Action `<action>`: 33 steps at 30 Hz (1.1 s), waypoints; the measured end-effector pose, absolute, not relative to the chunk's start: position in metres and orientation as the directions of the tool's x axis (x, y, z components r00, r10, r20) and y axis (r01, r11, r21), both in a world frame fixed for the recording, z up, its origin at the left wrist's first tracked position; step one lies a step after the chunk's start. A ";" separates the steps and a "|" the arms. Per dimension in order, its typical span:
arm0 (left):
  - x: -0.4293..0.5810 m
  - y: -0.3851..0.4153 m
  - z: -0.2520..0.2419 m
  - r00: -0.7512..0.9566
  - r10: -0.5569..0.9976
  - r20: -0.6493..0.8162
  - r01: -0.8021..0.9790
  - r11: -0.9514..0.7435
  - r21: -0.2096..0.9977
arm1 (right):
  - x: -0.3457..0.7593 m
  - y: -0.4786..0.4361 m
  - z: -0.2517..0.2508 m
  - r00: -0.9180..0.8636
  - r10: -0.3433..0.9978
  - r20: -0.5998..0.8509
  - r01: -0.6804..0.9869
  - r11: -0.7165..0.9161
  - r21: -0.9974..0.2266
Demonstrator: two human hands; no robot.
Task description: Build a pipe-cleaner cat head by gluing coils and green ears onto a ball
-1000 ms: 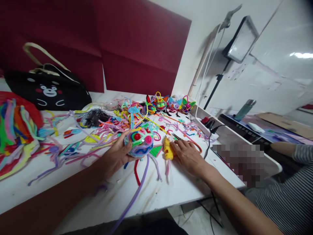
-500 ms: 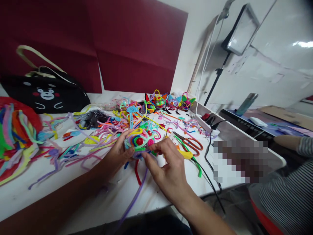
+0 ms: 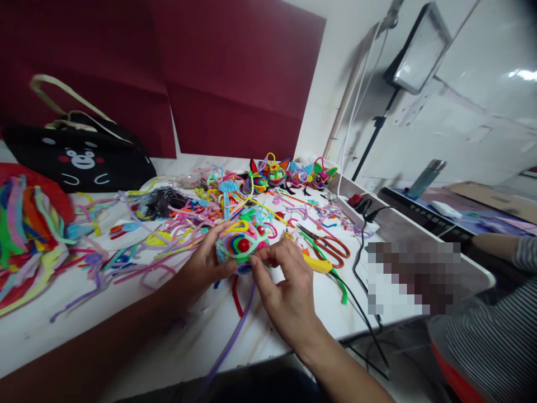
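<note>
My left hand (image 3: 212, 258) is closed around a small animal head made of coiled pipe cleaners (image 3: 235, 244), with red bead-like eyes and blue, green, pink and yellow loops. At the head's lower right, my right hand (image 3: 283, 280) pinches a pipe cleaner with thumb and forefinger. The fingertips cover most of that strand. A long purple pipe cleaner (image 3: 232, 341) runs from beneath the head down past the table edge; where its upper end goes is hidden. Beside it lies a red pipe cleaner (image 3: 237, 296) on the table.
Orange-handled scissors (image 3: 331, 249) and a yellow-handled tool with a black cord (image 3: 316, 264) lie right of my hands. Loose pipe cleaners (image 3: 180, 226) cover the table's middle. Finished animal heads (image 3: 277, 173) line the back. A black bag (image 3: 79, 159) stands left. A person's striped sleeve (image 3: 526, 254) shows right.
The head has turned slightly, showing its red eye more fully. My right fingertips have shifted slightly up along its lower edge. The camera view has moved a little.
</note>
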State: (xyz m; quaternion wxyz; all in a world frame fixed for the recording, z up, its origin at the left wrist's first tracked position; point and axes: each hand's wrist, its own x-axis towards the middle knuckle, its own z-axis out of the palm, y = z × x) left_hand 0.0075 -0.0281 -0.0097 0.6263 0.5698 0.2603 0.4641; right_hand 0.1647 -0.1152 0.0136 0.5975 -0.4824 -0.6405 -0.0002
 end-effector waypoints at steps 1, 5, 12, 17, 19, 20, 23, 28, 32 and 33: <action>0.008 -0.030 -0.008 0.431 0.881 0.193 -0.289 -0.068 0.955 | 0.165 -0.115 0.014 0.183 0.618 0.764 0.617 0.534 -0.579; 0.010 -0.034 -0.005 0.423 0.888 0.182 -0.306 -0.050 0.951 | 0.165 -0.115 0.014 0.203 0.624 0.754 0.609 0.523 -0.597; 0.010 -0.035 -0.002 0.436 0.886 0.158 -0.308 -0.018 0.951 | 0.164 -0.115 0.012 0.247 0.625 0.740 0.591 0.508 -0.626; 0.007 -0.034 0.000 0.444 0.883 0.153 -0.289 -0.020 0.957 | 0.162 -0.115 0.011 0.267 0.601 0.753 0.622 0.490 -0.611; 0.006 -0.033 -0.001 0.461 0.873 0.156 -0.279 -0.024 0.960 | 0.161 -0.116 0.011 0.268 0.589 0.762 0.635 0.487 -0.599; 0.006 -0.032 -0.001 0.466 0.870 0.159 -0.281 -0.025 0.959 | 0.160 -0.116 0.011 0.270 0.584 0.766 0.641 0.485 -0.595; 0.006 -0.033 -0.001 0.458 0.874 0.163 -0.290 -0.027 0.957 | 0.159 -0.117 0.010 0.283 0.576 0.767 0.646 0.476 -0.596; 0.007 -0.036 -0.001 0.442 0.882 0.164 -0.275 -0.040 0.961 | 0.156 -0.117 0.010 0.371 0.577 0.727 0.604 0.445 -0.661; 0.007 -0.036 -0.001 0.438 0.882 0.173 -0.273 -0.053 0.961 | 0.154 -0.115 0.010 0.427 0.579 0.694 0.533 0.459 -0.711; 0.007 -0.035 -0.001 0.439 0.881 0.175 -0.272 -0.055 0.961 | 0.154 -0.115 0.010 0.438 0.587 0.681 0.514 0.457 -0.726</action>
